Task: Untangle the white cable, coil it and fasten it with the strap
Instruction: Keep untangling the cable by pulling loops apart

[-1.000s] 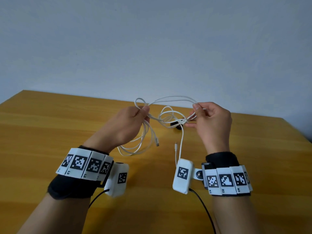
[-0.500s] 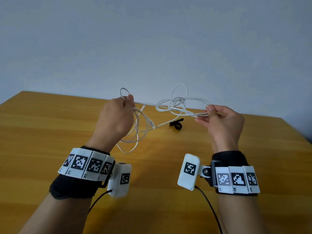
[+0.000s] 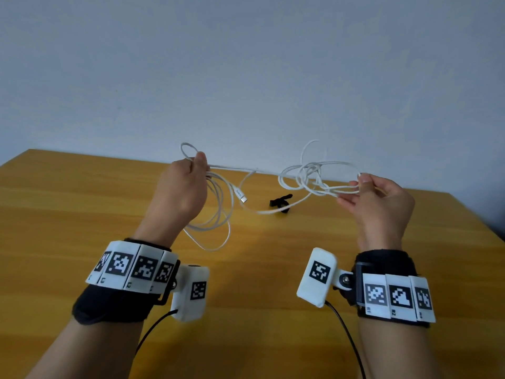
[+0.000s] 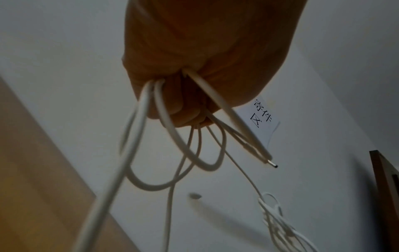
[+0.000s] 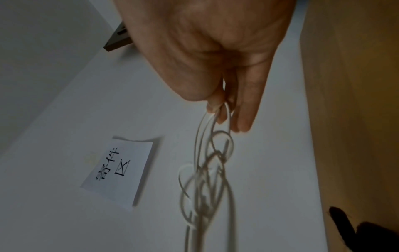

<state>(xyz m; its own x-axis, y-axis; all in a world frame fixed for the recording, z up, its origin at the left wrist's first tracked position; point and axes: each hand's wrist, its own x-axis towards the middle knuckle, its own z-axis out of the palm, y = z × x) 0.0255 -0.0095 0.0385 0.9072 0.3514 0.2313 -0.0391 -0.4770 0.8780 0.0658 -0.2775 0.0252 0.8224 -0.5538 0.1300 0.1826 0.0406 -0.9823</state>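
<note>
The white cable point(image 3: 232, 168) stretches in the air between both hands, above the wooden table point(image 3: 82, 214). My left hand point(image 3: 188, 179) grips several loops of it; these hang down from the fist point(image 4: 168, 129), and a metal-tipped plug point(image 3: 241, 196) point(image 4: 271, 163) dangles beside them. My right hand point(image 3: 363, 187) pinches other strands between thumb and fingers point(image 5: 218, 109). A tangled knot of loops point(image 3: 311, 173) point(image 5: 207, 180) sits just left of that hand. The black strap point(image 3: 281, 203) point(image 5: 362, 233) lies on the table between the hands, untouched.
A grey wall stands behind the table's far edge, with a paper label point(image 5: 121, 170) point(image 4: 262, 117) stuck on it. The table's right edge point(image 3: 478, 214) runs close to my right hand. A dark frame edge point(image 4: 384, 187) shows at the side.
Both hands have moved apart and risen. The cable has been drawn out into a straight span between them, and the knot has shifted toward the right hand.
</note>
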